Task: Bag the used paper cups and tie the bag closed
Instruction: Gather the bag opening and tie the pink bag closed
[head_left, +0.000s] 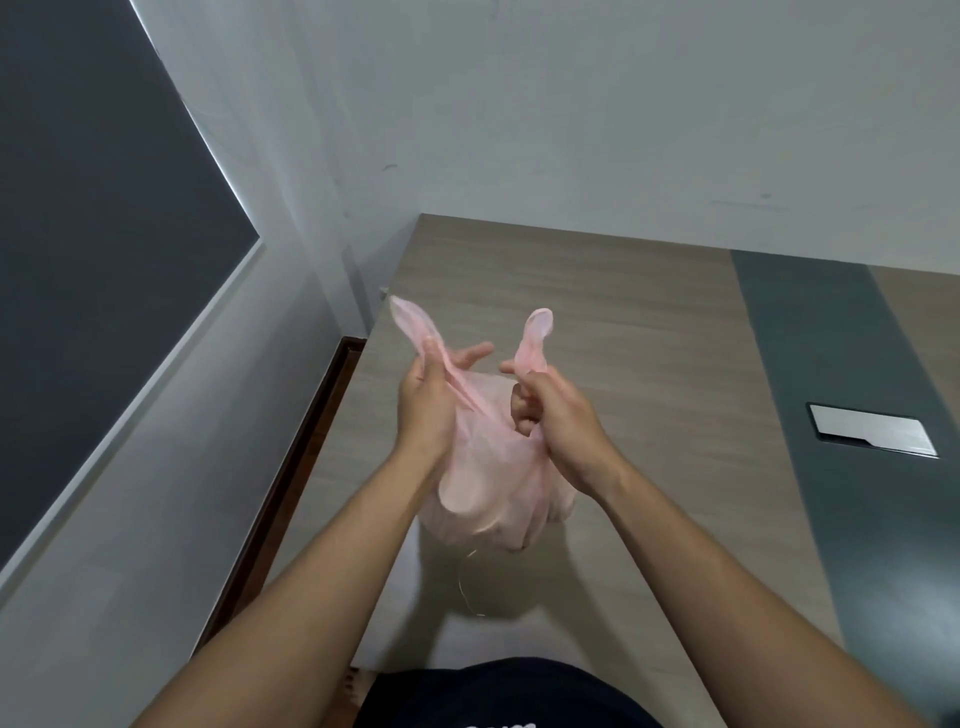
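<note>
A thin pink plastic bag (488, 478) hangs bulging above the wooden table (649, 332), its shadow on the tabletop below. My left hand (423, 405) grips the bag's left handle, whose loop sticks up past my fingers. My right hand (550, 410) pinches the right handle, its loop also standing upright. The two handles come together between my hands at the bag's neck. No paper cups show; the bag's contents are hidden behind the plastic.
A dark grey strip (831, 374) runs down the table on the right, with a metal cover plate (872, 430) set in it. White walls stand behind and to the left, where a dark panel (93, 249) hangs. The table's left edge (291, 483) drops to the floor.
</note>
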